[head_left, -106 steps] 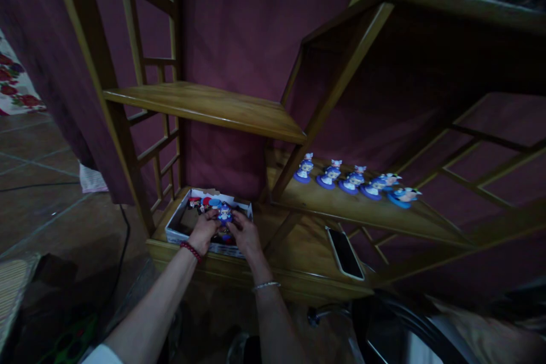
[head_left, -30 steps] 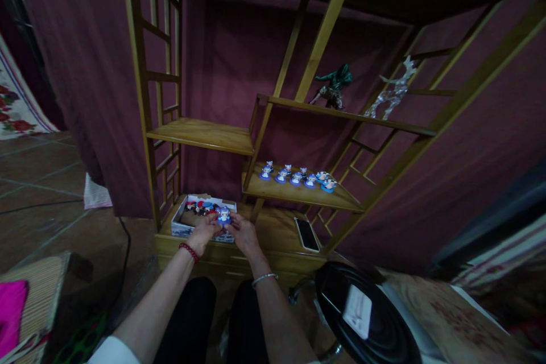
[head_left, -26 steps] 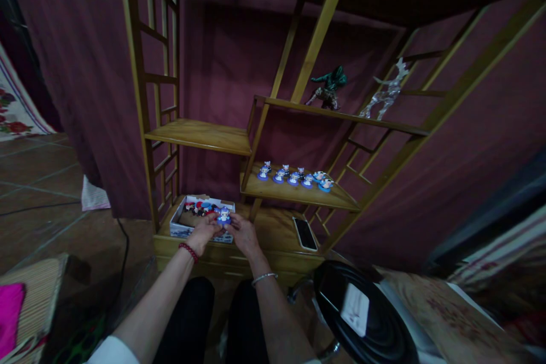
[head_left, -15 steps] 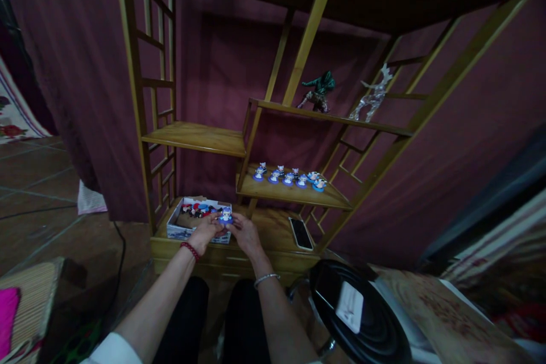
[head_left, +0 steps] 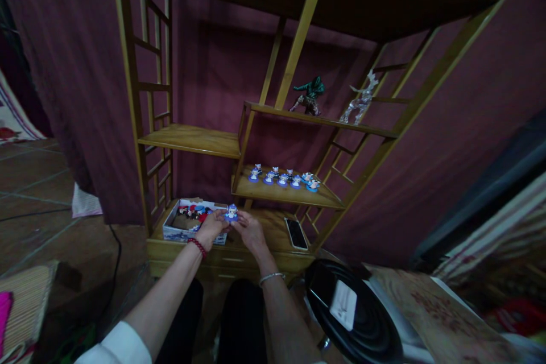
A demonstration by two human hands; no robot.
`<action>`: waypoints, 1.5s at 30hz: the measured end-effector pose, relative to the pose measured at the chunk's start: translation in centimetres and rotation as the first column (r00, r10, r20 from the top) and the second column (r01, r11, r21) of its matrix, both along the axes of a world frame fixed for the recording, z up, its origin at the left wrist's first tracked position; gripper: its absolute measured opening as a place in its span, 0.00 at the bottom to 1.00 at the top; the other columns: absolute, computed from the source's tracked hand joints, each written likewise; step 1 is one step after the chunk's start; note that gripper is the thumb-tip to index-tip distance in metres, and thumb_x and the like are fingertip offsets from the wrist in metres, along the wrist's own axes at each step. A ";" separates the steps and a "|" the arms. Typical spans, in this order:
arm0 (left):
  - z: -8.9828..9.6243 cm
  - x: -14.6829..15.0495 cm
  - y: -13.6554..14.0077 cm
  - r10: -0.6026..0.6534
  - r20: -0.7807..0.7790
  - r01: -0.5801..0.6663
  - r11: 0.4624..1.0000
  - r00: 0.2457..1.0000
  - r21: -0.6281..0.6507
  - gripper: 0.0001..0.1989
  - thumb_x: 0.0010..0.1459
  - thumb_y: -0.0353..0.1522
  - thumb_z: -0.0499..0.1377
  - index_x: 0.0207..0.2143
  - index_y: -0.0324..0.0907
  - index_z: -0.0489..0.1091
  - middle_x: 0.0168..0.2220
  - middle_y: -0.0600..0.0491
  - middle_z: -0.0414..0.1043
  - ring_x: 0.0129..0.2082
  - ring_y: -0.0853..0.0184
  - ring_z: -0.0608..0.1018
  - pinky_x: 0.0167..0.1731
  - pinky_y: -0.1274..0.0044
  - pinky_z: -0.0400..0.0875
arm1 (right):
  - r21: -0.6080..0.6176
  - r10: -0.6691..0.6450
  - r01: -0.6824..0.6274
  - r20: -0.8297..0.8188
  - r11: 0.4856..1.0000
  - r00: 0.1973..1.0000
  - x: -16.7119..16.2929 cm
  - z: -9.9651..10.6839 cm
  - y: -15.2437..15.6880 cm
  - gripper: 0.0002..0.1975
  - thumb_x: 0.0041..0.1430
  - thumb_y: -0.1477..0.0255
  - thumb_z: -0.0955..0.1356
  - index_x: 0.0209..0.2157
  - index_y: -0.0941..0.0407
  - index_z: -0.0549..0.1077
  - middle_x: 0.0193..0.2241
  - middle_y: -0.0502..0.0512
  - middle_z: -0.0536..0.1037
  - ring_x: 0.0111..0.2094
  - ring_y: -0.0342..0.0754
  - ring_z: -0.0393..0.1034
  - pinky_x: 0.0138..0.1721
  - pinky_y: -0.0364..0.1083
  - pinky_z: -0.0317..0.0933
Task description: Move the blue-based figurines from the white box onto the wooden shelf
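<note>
Between my two hands is a small figurine (head_left: 231, 213) with purple-blue hair and a round blue-purple base. My left hand (head_left: 211, 227), with a red bead bracelet at the wrist, pinches it from the left side. From the right, my right hand (head_left: 251, 232) grips its base, a silver bangle on that wrist. Just left of and behind my hands, a cardboard box (head_left: 184, 234) holds several red, blue and dark figurines (head_left: 194, 212). Several similar small figurines (head_left: 282, 180) stand in two rows on the low right shelf (head_left: 273, 193).
The wooden display rack (head_left: 190, 139) fills the front. A green-hooded figure (head_left: 311, 94) and a clear figure (head_left: 360, 101) stand on its upper right shelf. A phone (head_left: 296, 234) lies at the bottom right. A round black stool (head_left: 371, 324) holds a white object (head_left: 343, 304).
Both hands have lifted the figurine slightly and shifted it right, relative to the box. The camera view has turned a little, so the rack appears further left.
</note>
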State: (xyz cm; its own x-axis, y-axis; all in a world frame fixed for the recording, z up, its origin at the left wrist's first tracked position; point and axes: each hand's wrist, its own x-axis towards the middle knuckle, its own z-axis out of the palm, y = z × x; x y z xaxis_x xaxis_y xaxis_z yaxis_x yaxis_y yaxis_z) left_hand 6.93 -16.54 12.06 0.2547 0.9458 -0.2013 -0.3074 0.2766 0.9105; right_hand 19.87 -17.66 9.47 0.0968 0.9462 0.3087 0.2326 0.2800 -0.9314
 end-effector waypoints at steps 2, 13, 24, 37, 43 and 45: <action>0.3 0.3 0.0 0.004 -0.006 -0.004 1.000 1.000 0.003 0.14 0.41 0.18 0.57 0.33 0.37 0.64 0.19 0.58 0.66 0.20 0.75 0.70 0.26 0.81 0.67 | 0.004 -0.003 0.003 -0.001 1.000 1.000 0.2 0.2 -0.1 0.17 0.42 0.73 0.68 0.39 0.57 0.69 0.36 0.55 0.76 0.38 0.48 0.70 0.44 0.49 0.64; 1.6 1.7 -0.2 -0.017 0.022 0.016 0.999 1.000 0.028 0.13 0.40 0.20 0.61 0.32 0.36 0.66 0.19 0.57 0.67 0.20 0.75 0.71 0.24 0.82 0.65 | 0.013 -0.015 0.016 -0.049 1.000 0.999 1.7 1.7 -0.2 0.17 0.42 0.74 0.68 0.39 0.57 0.68 0.37 0.56 0.76 0.38 0.47 0.71 0.43 0.48 0.64; 2.7 4.0 0.5 0.003 0.055 -0.007 0.997 0.998 0.071 0.12 0.42 0.17 0.58 0.32 0.35 0.65 0.19 0.58 0.67 0.19 0.77 0.70 0.25 0.83 0.66 | 0.020 -0.059 0.059 -0.017 0.998 0.998 3.4 3.1 0.0 0.16 0.42 0.72 0.68 0.37 0.58 0.69 0.36 0.55 0.76 0.38 0.48 0.71 0.42 0.47 0.65; 3.9 6.0 1.6 0.076 0.112 -0.082 0.995 0.991 0.050 0.10 0.44 0.14 0.54 0.27 0.35 0.63 0.21 0.54 0.69 0.21 0.75 0.72 0.28 0.81 0.69 | 0.059 -0.121 0.123 -0.048 0.991 0.992 5.0 4.3 1.0 0.16 0.42 0.72 0.68 0.37 0.58 0.69 0.34 0.56 0.76 0.36 0.48 0.71 0.41 0.47 0.65; 4.4 6.9 2.2 0.085 0.106 -0.093 0.993 0.991 0.072 0.10 0.45 0.14 0.52 0.26 0.35 0.64 0.22 0.53 0.70 0.22 0.75 0.73 0.29 0.81 0.69 | 0.037 -0.150 0.152 -0.042 0.988 0.988 5.8 5.2 1.7 0.16 0.41 0.72 0.68 0.37 0.57 0.69 0.34 0.56 0.76 0.37 0.49 0.71 0.42 0.48 0.64; 4.7 7.2 2.5 0.084 0.099 -0.092 0.993 0.991 0.074 0.10 0.45 0.14 0.52 0.26 0.35 0.65 0.22 0.53 0.69 0.22 0.75 0.72 0.29 0.81 0.69 | 0.033 -0.167 0.168 -0.032 0.985 0.985 6.0 5.5 2.0 0.16 0.41 0.73 0.68 0.37 0.57 0.70 0.34 0.56 0.77 0.37 0.49 0.71 0.42 0.48 0.64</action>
